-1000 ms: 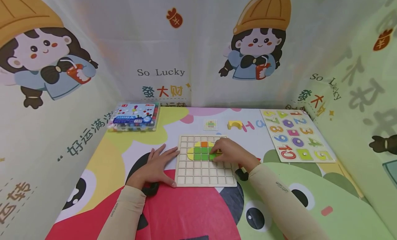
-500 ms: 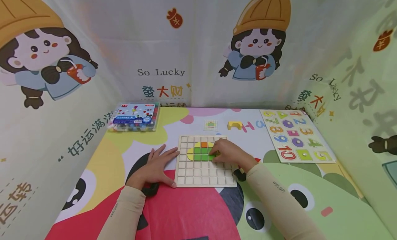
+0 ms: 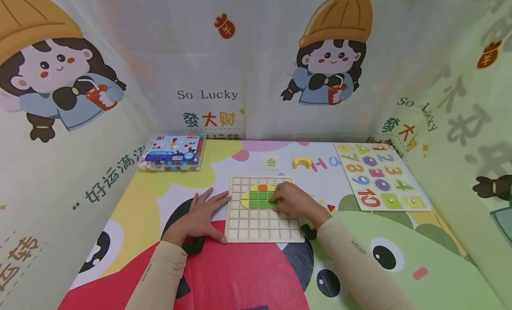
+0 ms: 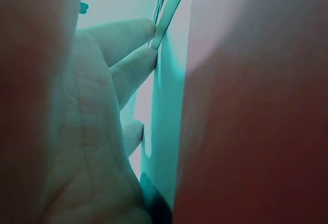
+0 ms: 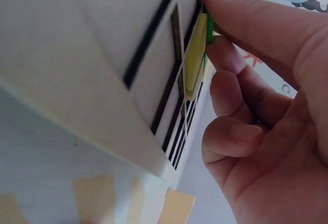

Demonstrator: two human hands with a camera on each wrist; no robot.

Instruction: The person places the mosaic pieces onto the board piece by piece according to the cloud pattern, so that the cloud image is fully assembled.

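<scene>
A wooden grid board lies flat, with green square tiles, an orange tile and rounded yellow tiles set in its middle cells. My left hand lies at the board's left side, fingers spread and fairly straight, fingertips and thumb touching the edge. Over the right part of the pattern, my right hand pinches a small green tile between thumb and forefinger, its other fingers curled. Just beside that tile, the right wrist view shows a yellow tile in the grid. My right hand hides some cells.
Behind the board lie a small pattern card and a yellow arch block. A number puzzle board is at the right, with a clear plastic box at back left. A small red triangle lies near my right wrist.
My right hand has shifted very slightly, uncovering more of the red triangle beyond the wrist. My left hand stays at the board's edge. The head view has tilted a little.
</scene>
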